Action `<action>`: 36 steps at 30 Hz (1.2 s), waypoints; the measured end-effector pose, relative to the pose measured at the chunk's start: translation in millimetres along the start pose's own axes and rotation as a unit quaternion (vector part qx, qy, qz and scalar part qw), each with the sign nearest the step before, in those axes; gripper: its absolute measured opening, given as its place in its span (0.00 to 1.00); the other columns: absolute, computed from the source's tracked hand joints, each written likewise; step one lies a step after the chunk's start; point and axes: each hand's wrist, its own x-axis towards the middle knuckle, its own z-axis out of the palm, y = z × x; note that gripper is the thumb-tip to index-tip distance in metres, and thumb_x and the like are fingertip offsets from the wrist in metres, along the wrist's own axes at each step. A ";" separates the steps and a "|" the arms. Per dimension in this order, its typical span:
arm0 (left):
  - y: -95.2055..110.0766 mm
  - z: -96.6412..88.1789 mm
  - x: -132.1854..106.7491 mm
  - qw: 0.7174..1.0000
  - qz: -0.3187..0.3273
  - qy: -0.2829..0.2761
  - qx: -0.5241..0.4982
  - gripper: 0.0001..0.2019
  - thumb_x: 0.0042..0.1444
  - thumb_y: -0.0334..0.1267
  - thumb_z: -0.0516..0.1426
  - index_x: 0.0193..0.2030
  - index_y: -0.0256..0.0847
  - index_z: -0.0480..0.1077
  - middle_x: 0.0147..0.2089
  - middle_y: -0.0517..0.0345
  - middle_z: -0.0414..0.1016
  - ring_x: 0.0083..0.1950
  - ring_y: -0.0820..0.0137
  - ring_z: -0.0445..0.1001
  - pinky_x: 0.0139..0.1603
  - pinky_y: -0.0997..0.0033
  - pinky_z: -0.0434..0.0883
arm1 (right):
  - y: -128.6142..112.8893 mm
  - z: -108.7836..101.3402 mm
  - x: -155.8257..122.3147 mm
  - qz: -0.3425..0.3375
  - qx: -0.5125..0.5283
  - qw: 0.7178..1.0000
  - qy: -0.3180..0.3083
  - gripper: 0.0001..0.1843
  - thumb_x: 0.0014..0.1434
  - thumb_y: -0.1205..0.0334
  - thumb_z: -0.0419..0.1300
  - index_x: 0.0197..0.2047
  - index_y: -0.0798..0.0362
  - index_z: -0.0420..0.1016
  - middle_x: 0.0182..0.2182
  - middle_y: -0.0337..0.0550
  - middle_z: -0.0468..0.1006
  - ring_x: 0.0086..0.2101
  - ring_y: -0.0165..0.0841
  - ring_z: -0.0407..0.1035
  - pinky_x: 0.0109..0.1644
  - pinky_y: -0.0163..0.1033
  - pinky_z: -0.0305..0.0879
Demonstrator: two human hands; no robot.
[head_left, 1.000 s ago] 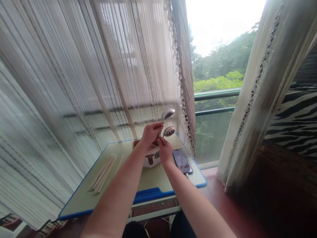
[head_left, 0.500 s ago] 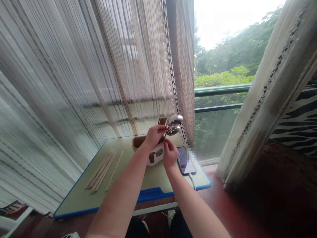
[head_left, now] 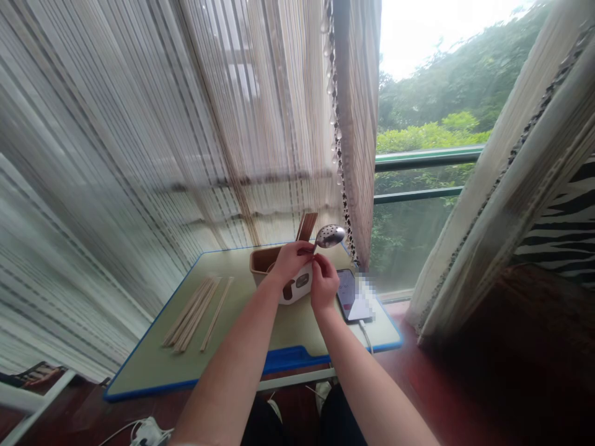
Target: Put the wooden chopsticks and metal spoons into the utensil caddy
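Observation:
A metal slotted ladle [head_left: 330,236] is held up above a brown-and-white utensil holder [head_left: 266,255], its holed bowl uppermost and leaning right. My left hand [head_left: 292,259] is closed, pinching the handle just below the bowl. My right hand [head_left: 325,279] is closed too, its fingertips pressed together at the handle right under the left fingers. The rest of the handle is hidden by my hands. Behind my left hand a bundle of brown chopsticks [head_left: 307,227] stands upright at the holder. My left wrist covers part of the holder.
On the blue-edged table [head_left: 242,337], several paper-wrapped chopsticks [head_left: 193,316] lie at left, with a single one [head_left: 217,314] beside them. A phone [head_left: 352,297] with a white cable [head_left: 367,337] lies at right. Sheer curtains [head_left: 260,136] hang behind the table.
Two ladle bowls showed apart before; now only one slotted bowl is visible. My right hand has come up closer to my left. The view has shifted slightly.

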 end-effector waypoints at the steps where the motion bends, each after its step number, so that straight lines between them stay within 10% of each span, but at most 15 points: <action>1: -0.3 -0.1 -0.2 1.000 -0.002 -0.003 0.000 0.10 0.45 0.31 0.59 0.38 0.38 0.75 0.35 0.54 0.78 0.37 0.67 0.75 0.42 0.69 0.72 | -0.1 -0.2 -0.5 -0.001 0.003 1.000 -0.002 0.16 0.54 0.58 0.55 0.43 0.57 0.73 0.40 0.48 0.76 0.41 0.35 0.70 0.48 0.41 0.66; 18: 8.7 1.3 1.9 0.998 -0.035 -0.024 -0.050 0.13 0.45 0.36 0.61 0.40 0.37 0.75 0.36 0.52 0.78 0.37 0.65 0.76 0.41 0.67 0.72 | -3.2 -3.4 2.5 0.013 0.005 1.000 0.010 0.17 0.53 0.56 0.55 0.43 0.57 0.70 0.41 0.50 0.76 0.42 0.36 0.70 0.48 0.43 0.66; 36: 2.4 -2.6 7.7 0.992 0.012 -0.026 0.119 0.11 0.44 0.36 0.61 0.36 0.39 0.77 0.32 0.55 0.78 0.35 0.65 0.75 0.39 0.69 0.70 | 2.4 -6.3 -4.3 0.052 -0.012 0.998 0.025 0.15 0.50 0.59 0.54 0.40 0.57 0.71 0.37 0.48 0.76 0.39 0.34 0.70 0.47 0.41 0.65</action>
